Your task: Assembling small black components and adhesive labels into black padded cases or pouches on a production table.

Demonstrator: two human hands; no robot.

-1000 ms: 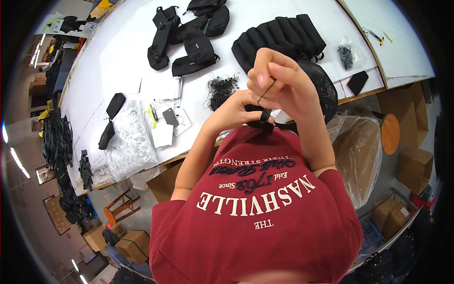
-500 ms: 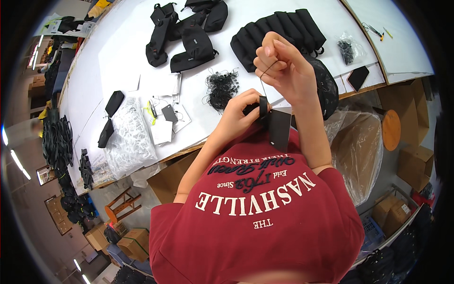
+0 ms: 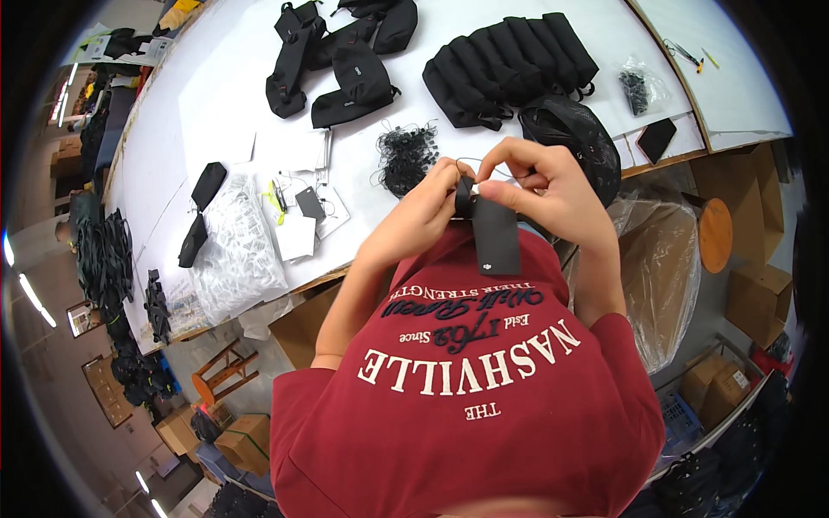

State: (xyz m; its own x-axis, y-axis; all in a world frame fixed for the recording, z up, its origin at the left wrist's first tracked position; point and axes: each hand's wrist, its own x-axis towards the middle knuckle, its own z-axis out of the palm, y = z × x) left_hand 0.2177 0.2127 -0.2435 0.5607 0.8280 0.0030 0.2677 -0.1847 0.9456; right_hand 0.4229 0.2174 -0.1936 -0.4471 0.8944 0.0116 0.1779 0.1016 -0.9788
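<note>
Close to my shirt, my left hand [image 3: 429, 207] pinches a short black strap [image 3: 464, 200]. Fingers and thumb of my right hand [image 3: 553, 192] are closed beside it on a thin dark cord [image 3: 480, 161], which bows out in a loop above the fingers. From this spot a black rectangular hang tag [image 3: 498, 243] hangs down in front of the red shirt. Whatever the strap belongs to is mostly hidden behind my hands. Just beyond my left hand lies a tangled heap of black tag cords [image 3: 408, 155]. A black mesh-like bag [image 3: 577, 142] lies behind my right hand.
Black pouches [image 3: 352, 86] lie loosely on the white table [image 3: 229, 95], and a row of them [image 3: 509, 65] sits at the far right. To the left are a clear bag of white pieces [image 3: 233, 246], cards [image 3: 296, 237] and a small black pouch [image 3: 209, 187]. A stool [image 3: 226, 371] stands below.
My right hand has come down from its raised position to beside my left hand, and the pulled-tight cord has slackened into a loop. The hang tag has shifted slightly left.
</note>
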